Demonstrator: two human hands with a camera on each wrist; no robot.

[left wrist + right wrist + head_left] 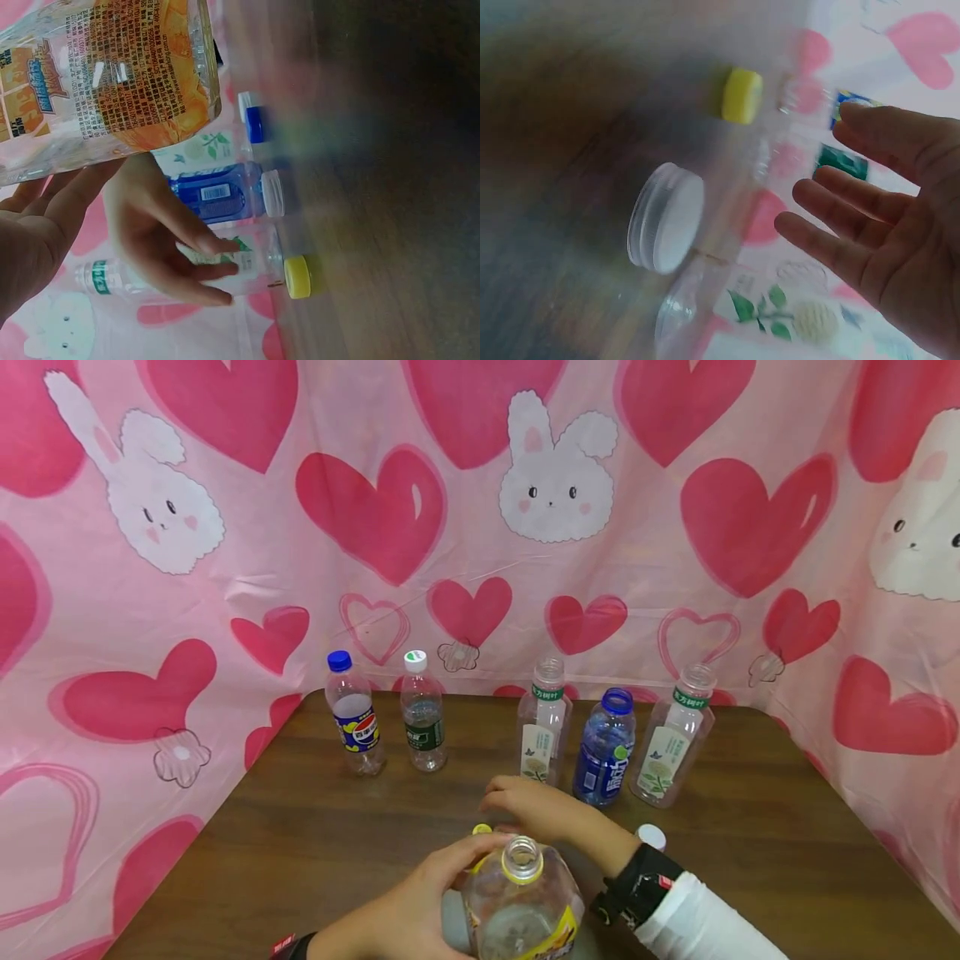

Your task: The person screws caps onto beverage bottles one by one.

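Observation:
My left hand [408,893] grips a large clear plastic bottle [525,906] with a yellow-and-orange label; its neck has no cap. The printed back of this label shows in the left wrist view, with the fingers of the left hand [45,217] beneath the bottle. My right hand [536,814] reaches across behind the bottle, fingers loosely bent and holding nothing. A yellow cap [482,829] lies on the table near the right fingertips, apart from them in the right wrist view. A white cap [651,837] lies beyond the right wrist, partly hidden by the forearm.
Two capped bottles, one with a blue cap [340,661] and one with a white cap [416,661], stand at the back left of the brown table [300,827]. Back right are two clear bottles [545,727] [672,739] and a blue bottle [604,752], all uncapped. A blue cap [256,124] also lies there.

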